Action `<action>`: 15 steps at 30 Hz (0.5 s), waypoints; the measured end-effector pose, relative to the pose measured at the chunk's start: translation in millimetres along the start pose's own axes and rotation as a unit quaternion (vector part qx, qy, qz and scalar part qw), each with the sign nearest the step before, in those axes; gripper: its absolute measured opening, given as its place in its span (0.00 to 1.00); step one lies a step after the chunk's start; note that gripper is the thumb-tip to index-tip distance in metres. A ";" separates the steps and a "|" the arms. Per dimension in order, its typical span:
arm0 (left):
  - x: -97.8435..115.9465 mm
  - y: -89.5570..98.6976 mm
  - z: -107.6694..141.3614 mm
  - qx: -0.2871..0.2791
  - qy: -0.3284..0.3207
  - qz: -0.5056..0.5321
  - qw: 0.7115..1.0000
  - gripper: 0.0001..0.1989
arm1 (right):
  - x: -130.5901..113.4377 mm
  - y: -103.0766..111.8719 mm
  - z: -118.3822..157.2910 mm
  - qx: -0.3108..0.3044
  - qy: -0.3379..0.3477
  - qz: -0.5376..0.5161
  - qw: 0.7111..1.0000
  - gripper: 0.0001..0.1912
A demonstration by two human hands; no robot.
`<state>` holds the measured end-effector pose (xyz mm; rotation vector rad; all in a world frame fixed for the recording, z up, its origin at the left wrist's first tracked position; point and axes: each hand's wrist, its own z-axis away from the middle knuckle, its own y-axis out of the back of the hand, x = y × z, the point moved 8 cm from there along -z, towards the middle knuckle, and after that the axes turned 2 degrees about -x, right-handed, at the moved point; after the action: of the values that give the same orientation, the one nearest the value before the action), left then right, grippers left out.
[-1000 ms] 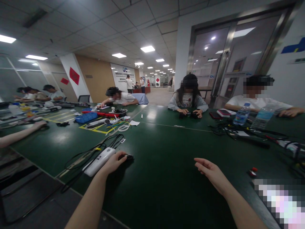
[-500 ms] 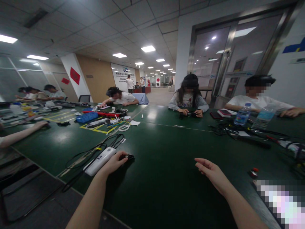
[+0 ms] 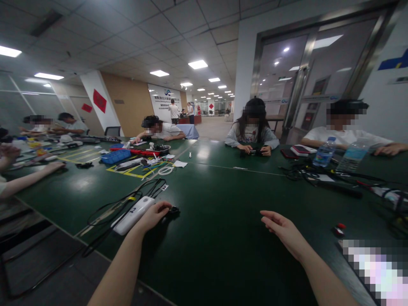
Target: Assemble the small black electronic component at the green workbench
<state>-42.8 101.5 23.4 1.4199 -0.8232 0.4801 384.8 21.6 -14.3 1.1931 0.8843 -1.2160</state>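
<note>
My left hand is at a small black object lying on the dark green table. Its fingers are loosely bent, with the tips at the object's near edge. Fine detail of the object is too small to make out. Beside the wrist lies a white power strip marked 2, its black cable looped behind it. On the right, my right hand hovers over or rests on bare tabletop, fingers stretched out and holding nothing.
A small red and black item and a blurred-out flat device lie at right. Water bottles stand among black cables. Across the table sit co-workers; a blue basket and loose wires lie at left.
My left fingers have drawn slightly back from the small black object, which shows a little more and stays in place. My right hand is nearly still.
</note>
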 end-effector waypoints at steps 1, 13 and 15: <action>-0.1 -0.4 -0.1 0.000 0.000 0.006 1.000 0.18 | -0.1 0.1 -0.1 0.002 0.001 -0.001 1.000 0.24; -11.8 -1.3 -7.2 0.056 0.006 0.030 0.998 0.15 | -8.1 -2.6 5.3 0.005 -0.001 -0.013 1.000 0.21; -11.7 1.1 -7.8 0.073 0.009 0.004 0.997 0.15 | -7.2 -2.5 4.6 0.004 0.001 -0.010 1.000 0.22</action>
<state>-49.5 111.3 15.8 1.5449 -0.7913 0.5682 380.7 18.8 -6.9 1.1950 0.8967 -1.2360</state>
